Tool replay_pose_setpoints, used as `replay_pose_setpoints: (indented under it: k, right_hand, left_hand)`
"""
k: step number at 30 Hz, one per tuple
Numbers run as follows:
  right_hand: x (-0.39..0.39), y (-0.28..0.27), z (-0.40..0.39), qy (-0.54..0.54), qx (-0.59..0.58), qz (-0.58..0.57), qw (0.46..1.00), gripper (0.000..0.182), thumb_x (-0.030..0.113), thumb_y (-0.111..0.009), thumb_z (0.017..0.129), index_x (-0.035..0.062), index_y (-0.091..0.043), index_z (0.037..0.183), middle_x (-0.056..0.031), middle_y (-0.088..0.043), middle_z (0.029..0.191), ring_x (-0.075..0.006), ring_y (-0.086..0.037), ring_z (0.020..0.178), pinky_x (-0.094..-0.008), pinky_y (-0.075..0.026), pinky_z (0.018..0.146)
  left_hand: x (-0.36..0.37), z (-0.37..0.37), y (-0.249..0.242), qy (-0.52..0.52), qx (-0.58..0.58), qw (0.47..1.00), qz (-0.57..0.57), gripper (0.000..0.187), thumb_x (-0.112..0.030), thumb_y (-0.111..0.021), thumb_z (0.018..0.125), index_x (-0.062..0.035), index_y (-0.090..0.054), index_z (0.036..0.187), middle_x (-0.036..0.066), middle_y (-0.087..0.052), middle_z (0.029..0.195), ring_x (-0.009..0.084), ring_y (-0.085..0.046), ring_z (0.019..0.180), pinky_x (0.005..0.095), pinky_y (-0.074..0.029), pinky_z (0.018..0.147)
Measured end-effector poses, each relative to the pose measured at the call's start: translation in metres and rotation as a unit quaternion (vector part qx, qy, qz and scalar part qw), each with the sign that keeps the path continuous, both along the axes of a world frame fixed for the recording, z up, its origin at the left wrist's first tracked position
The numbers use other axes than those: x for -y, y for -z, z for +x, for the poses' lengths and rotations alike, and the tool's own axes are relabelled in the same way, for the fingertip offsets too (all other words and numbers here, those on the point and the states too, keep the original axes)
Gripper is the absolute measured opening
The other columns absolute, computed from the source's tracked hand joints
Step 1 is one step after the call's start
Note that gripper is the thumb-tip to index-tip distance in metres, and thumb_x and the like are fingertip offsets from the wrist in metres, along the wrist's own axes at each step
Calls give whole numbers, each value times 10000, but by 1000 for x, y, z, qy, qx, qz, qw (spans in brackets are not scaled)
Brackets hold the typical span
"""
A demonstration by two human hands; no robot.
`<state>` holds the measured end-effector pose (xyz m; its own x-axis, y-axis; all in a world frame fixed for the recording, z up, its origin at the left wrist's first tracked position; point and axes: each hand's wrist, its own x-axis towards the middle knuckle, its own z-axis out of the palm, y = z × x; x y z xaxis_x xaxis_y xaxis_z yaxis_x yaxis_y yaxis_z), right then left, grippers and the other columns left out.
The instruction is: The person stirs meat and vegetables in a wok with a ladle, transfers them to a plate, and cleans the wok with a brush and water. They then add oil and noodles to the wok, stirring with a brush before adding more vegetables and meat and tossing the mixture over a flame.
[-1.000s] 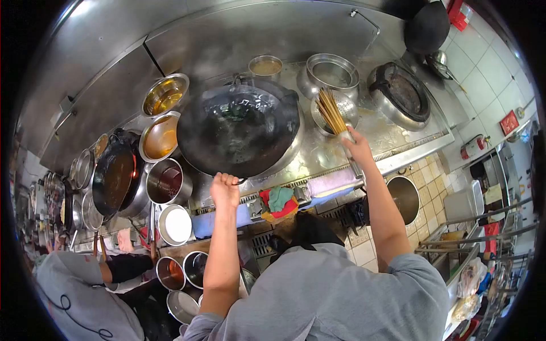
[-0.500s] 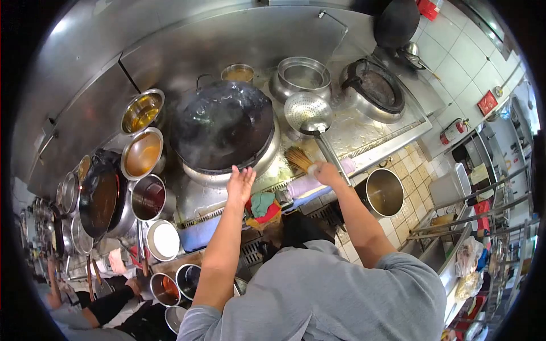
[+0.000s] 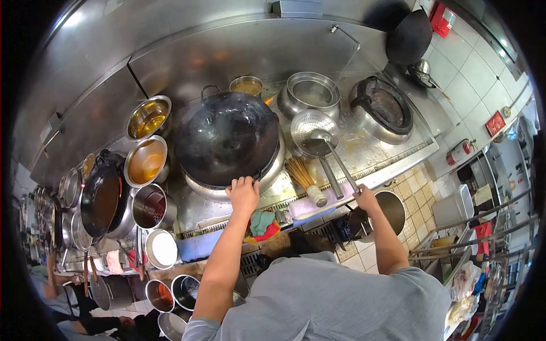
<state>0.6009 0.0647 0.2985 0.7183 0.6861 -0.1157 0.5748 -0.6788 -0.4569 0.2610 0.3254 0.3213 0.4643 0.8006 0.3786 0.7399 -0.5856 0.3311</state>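
Observation:
The big black wok (image 3: 226, 139) rests on its round burner, wet and shiny inside. My left hand (image 3: 243, 193) is closed on the wok's near rim, with its fingers curled over the edge. To the right, my right hand (image 3: 364, 199) grips the handle end of a ladle (image 3: 341, 165), whose bowl lies in the perforated strainer (image 3: 310, 129). The strainer's own handle points toward the counter's front edge. A bamboo brush (image 3: 305, 179) lies between wok and strainer, bristles away from me, touched by neither hand.
Behind the strainer stands a steel pot (image 3: 311, 91), with another burner (image 3: 382, 108) to its right. Bowls of oil and sauce (image 3: 147, 161) line the wok's left side. A deep pot (image 3: 389, 211) is near my right forearm. Other people's arms show at lower left.
My right hand has let go of the brush and taken the ladle handle. My left hand, open before, has closed on the wok's rim. Less steam shows over the wok.

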Motion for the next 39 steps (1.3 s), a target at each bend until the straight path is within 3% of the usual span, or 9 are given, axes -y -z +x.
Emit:
replay_pose_setpoints:
  k: [5, 9, 15, 17, 19, 26, 30, 32, 39]
  right_hand:
    - [-67, -37, 25, 23, -265, 178, 947, 238, 191, -534, 896, 4, -471, 1030, -45, -465, 585, -129, -480, 429, -308, -382, 379]
    - [-189, 6, 98, -45, 110, 176, 977, 321, 215, -509, 884, -51, -454, 1055, -258, -609, 802, -351, -611, 555, -411, -484, 523]
    - [-367, 38, 194, -29, -154, 60, 986, 134, 58, -570, 705, 10, -556, 580, -196, -603, 691, -321, -603, 620, -416, -481, 527]
    - [-365, -13, 187, 47, -555, 168, 814, 175, 3, -576, 644, 75, -498, 505, -80, -508, 514, -193, -502, 454, -327, -444, 440]
    - [-368, -17, 194, 217, -809, 413, 358, 141, -37, -512, 699, 28, -451, 590, -61, -448, 563, -178, -462, 465, -262, -438, 440]
    - [-301, -109, 152, 129, -888, 352, 267, 179, -45, -398, 787, 39, -404, 630, -43, -443, 596, -146, -476, 522, -234, -447, 488]
    - [-250, -179, 91, 93, -896, 348, 260, 53, -12, -372, 881, -58, -375, 907, -52, -440, 674, -130, -477, 523, -240, -453, 491]
    - [-226, -202, 57, 65, -902, 350, 244, 342, 9, -377, 911, -125, -194, 1167, -70, -439, 731, -134, -481, 525, -252, -465, 492]
    - [-149, -228, -50, 35, -922, 352, 156, 380, 14, -369, 907, -111, -188, 1217, -88, -437, 775, -161, -494, 547, -271, -476, 475]
  left_hand:
    - [4, 11, 0, 11, 39, 999, 31, 250, -311, -607, 824, -95, -533, 722, 56, -559, 666, 291, -551, 702, 475, -391, 688]
    - [9, 14, -4, 1, 60, 998, -32, 248, -256, -631, 806, -74, -527, 675, 87, -540, 671, 298, -532, 701, 432, -416, 597]
    - [7, 17, -5, -11, 50, 998, -42, 218, -226, -635, 803, -47, -563, 703, 112, -538, 696, 318, -511, 703, 426, -423, 632]
    - [10, 18, -11, -36, 45, 997, -50, 202, -224, -634, 806, -46, -577, 730, 116, -541, 720, 322, -509, 721, 421, -425, 652]
    - [10, 18, -10, -14, 91, 996, -20, 150, -217, -624, 818, -68, -622, 808, 111, -538, 738, 312, -506, 735, 415, -427, 668]
    - [10, 11, -14, 4, 98, 992, -74, 205, -247, -616, 841, -179, -678, 1025, 78, -525, 707, 269, -513, 728, 375, -441, 676]
    - [9, 11, -14, 7, 95, 994, -54, 198, -259, -618, 837, -181, -688, 1005, 69, -527, 667, 268, -527, 703, 387, -454, 655]
    - [13, 10, -16, 5, 98, 994, -48, 196, -263, -618, 836, -178, -689, 997, 74, -535, 669, 272, -534, 708, 391, -458, 653]
    - [9, 1, -12, 13, 96, 994, -41, 186, -272, -621, 819, -182, -697, 963, 73, -589, 726, 288, -567, 743, 393, -480, 694]
